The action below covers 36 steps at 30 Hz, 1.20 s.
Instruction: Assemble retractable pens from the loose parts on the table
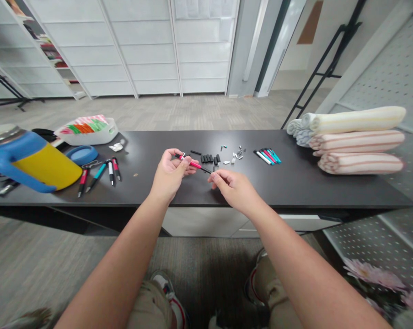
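Observation:
A red pen barrel (195, 165) with dark ends lies between my two hands, just above the front part of the dark table. My left hand (172, 171) is closed around its upper end. With thumb and fingers, my right hand (229, 185) pinches the thin black piece at its lower end. Behind my hands lie several short black grips (209, 159) in a row. Small silver and clear pen parts (238, 153) are scattered to their right. Further right, several coloured pen barrels (267, 156) rest side by side.
On the left are assembled pens (110, 171), scissors, a blue lid (82, 155), a blue and yellow jug (38, 160) and a white tray (106, 135) of colourful items. Rolled towels (360, 139) are stacked at the right end. The table's front edge (199, 205) runs below my hands.

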### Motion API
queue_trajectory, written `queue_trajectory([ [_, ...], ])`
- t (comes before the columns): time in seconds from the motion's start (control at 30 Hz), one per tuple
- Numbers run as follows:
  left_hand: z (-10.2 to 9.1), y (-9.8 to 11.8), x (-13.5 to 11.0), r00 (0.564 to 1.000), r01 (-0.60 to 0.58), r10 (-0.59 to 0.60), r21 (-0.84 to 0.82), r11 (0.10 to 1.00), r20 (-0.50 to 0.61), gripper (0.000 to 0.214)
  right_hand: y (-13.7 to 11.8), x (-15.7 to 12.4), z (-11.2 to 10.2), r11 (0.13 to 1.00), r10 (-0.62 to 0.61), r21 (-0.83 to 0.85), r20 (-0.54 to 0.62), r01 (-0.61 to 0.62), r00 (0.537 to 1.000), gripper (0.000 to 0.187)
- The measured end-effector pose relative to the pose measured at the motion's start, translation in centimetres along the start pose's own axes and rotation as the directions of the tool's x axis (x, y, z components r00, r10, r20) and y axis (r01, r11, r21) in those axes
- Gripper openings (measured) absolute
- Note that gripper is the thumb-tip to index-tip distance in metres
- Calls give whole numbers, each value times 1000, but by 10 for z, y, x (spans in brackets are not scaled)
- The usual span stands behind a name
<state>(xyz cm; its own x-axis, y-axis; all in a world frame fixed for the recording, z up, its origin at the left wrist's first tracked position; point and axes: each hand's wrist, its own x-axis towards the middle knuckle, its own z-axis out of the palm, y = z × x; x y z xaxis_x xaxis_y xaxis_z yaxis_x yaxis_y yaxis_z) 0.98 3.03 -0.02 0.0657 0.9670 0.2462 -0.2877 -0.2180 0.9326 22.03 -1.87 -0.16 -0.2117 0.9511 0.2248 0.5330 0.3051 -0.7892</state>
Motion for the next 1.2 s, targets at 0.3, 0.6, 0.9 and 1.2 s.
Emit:
queue_trajectory([
  [0.3, 0, -1, 0, 1000, -7, 7, 19, 1000, 8, 53, 0, 3, 2, 1000, 9, -20, -39, -9, 999, 39],
  [0.6, 0, -2, 0, 1000, -16, 16, 26, 1000, 9, 51, 0, 4, 1, 1000, 20, -16, -59, -21, 998, 26],
  [0.9, -1, 0, 0, 1000, -11, 11, 29, 1000, 8, 51, 2, 4, 0, 999, -3, -33, -40, 2, 999, 22],
  [1.2, -7, 7, 5, 996, -65, 64, -8, 998, -68, 50, 3, 6, -3, 973, 83, 211, 61, -94, 995, 46],
])
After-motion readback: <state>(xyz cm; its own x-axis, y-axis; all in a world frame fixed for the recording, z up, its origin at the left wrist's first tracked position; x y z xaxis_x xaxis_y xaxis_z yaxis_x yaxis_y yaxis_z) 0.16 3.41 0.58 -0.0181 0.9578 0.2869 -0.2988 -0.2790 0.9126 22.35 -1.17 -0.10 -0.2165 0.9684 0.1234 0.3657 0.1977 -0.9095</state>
